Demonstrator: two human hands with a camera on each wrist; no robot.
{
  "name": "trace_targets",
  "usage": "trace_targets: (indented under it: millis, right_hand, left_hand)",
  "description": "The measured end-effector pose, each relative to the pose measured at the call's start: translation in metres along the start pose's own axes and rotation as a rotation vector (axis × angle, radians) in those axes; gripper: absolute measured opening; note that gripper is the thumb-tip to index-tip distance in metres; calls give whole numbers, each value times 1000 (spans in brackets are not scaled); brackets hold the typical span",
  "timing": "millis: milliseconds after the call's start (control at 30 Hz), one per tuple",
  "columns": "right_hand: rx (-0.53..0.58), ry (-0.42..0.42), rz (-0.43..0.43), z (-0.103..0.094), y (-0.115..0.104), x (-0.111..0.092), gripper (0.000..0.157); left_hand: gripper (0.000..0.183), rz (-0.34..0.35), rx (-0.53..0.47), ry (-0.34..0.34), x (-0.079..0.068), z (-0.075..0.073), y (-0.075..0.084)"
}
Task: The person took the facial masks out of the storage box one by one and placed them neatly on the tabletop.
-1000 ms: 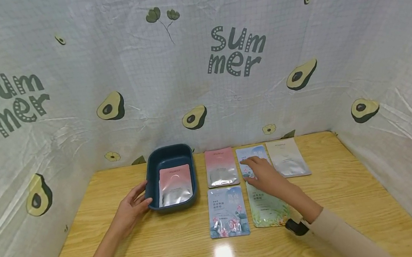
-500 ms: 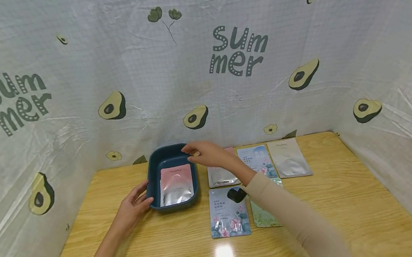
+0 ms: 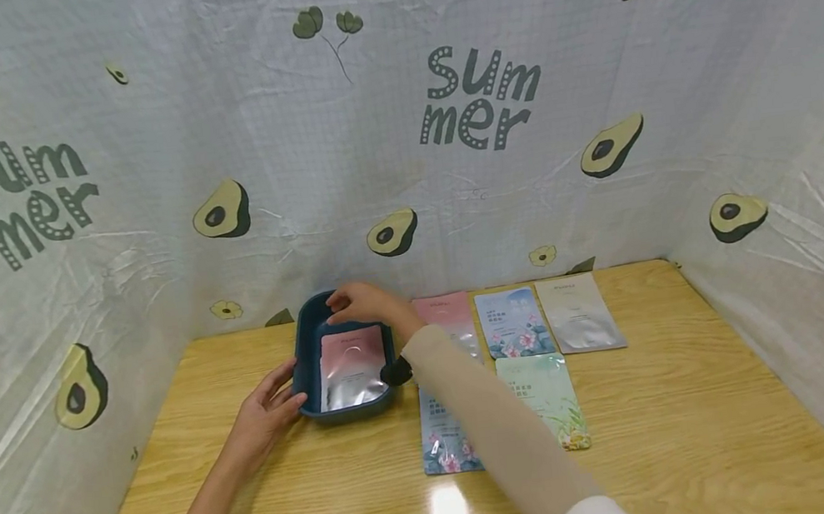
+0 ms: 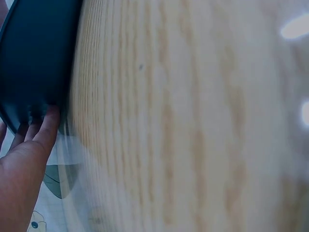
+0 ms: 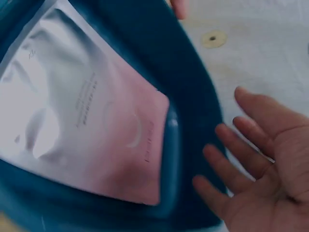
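Note:
A dark blue bin (image 3: 304, 377) stands on the table at the left, with a pink-and-silver sachet (image 3: 352, 368) lying inside; a second edge shows beneath it. My left hand (image 3: 270, 414) rests against the bin's left side, its fairly straight fingers (image 4: 46, 130) touching the outer wall in the left wrist view. My right hand (image 3: 364, 304) hovers over the bin's far end. In the right wrist view its fingers (image 5: 236, 145) are spread and loosely bent beside the far rim, holding nothing, and the pink sachet (image 5: 120, 116) lies apart from them.
Right of the bin lie another pink sachet (image 3: 443, 308), a blue floral sachet (image 3: 513, 322), a cream-and-silver one (image 3: 580, 315) and a green one (image 3: 546, 385). A second blue sachet (image 3: 442, 438) is partly under my right sleeve. A printed cloth (image 3: 499, 223) hangs behind.
My right hand has moved left, from over the far blue sachet across the pink one to the bin's far end. My left hand stays at the bin; the sachets keep their places.

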State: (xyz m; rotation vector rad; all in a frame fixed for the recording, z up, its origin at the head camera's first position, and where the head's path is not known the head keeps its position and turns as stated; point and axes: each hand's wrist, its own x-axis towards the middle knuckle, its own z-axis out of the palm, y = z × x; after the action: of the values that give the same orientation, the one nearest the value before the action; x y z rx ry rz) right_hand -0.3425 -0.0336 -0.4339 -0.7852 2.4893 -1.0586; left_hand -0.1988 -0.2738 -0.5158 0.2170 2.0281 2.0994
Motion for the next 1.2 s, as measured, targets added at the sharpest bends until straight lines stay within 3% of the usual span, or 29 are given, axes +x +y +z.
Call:
trace_targets:
  millis: [267,400,867,1200]
  right_hand:
    - [-104,-20,280,28,-1,6,48]
    - [-108,-50,368,34,0,7,49]
    - [-204,-58,272,27,-4,12,40]
    - [-254,-3,184,17,1,10,38]
  left_hand:
    - [68,2,0,-4,-1,1,-2]
    - [70,-9,2,4,-2,2,-3]
    - [71,-14,5,14,-1,2,-1]
    - [71,-30,31,29,-1,2,0]
